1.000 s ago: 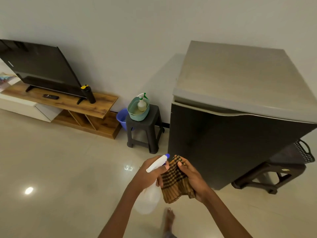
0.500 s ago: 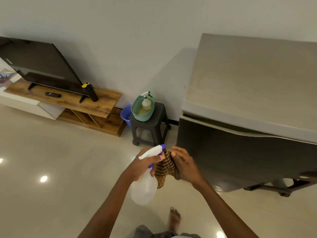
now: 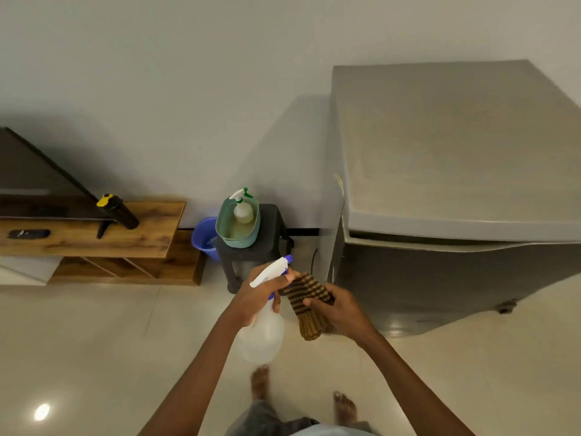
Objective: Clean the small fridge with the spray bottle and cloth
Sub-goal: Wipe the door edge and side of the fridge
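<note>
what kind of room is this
Most likely a living room in a home: a flat-screen TV stands on a low wooden TV stand, a small fridge sits against the wall, and the floor is glossy tile.

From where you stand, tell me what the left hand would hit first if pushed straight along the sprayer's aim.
Probably the checked cloth in the right hand; left hand aims the spray bottle that way, depth unclear.

Fridge (image 3: 456, 171) right, stool (image 3: 251, 256) w/ tub (image 3: 220, 225) left of it, TV stand (image 3: 151, 234) far left
</note>
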